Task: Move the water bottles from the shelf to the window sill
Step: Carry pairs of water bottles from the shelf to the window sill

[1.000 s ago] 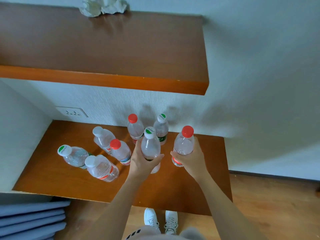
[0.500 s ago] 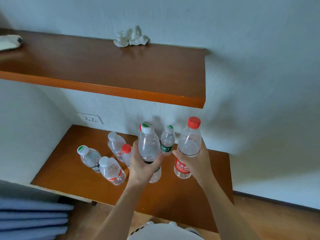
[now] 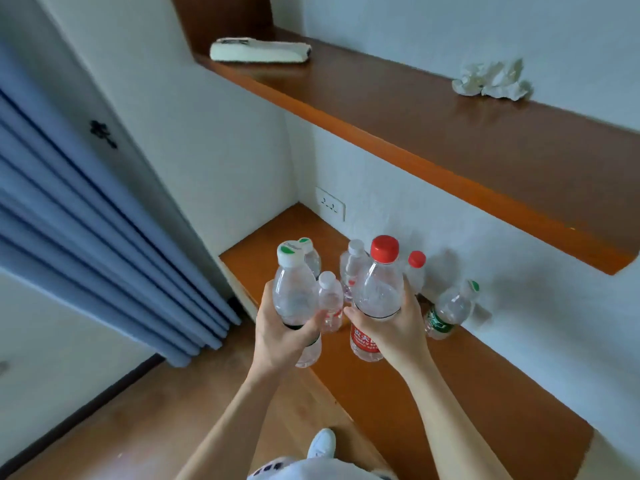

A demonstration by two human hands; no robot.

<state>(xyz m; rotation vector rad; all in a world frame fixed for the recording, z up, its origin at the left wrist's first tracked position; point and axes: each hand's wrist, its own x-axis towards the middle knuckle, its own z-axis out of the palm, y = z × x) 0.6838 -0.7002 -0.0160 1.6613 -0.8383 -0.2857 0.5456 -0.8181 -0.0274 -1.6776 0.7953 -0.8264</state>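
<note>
At the bottom of the frame, you are standing with one white shoe (image 3: 322, 443) on the wooden floor (image 3: 173, 410), just beside the front edge of the lower shelf (image 3: 467, 403).

In the centre, your left hand (image 3: 280, 337) is wrapping its fingers and thumb round the waist of the white-capped bottle (image 3: 294, 292). Your right hand (image 3: 394, 327) is curling round the red-capped bottle (image 3: 379, 292), just above its red label. Both bottles are riding upright and appear lifted off the shelf, close together but apart.

For the carry, you should be gripping at mid-body with the caps up. Squeeze lightly, since the thin walls are likely to flex. Be drawing both bottles toward yourself before turning, so neither is clipping the group behind.

Behind your hands, at least five bottles are waiting on the shelf. A small bottle (image 3: 330, 303) is standing between your hands, and a green-labelled bottle (image 3: 446, 310) is standing at centre right. The rest are clustering nearer the wall, below the socket (image 3: 330, 204).

The window sill is not showing in this view. The blue curtain (image 3: 86, 220) at the left suggests you should be turning that way.

At the top of the frame, the upper shelf (image 3: 450, 133) is carrying a folded cloth (image 3: 259, 50) and crumpled paper (image 3: 491, 81).
</note>
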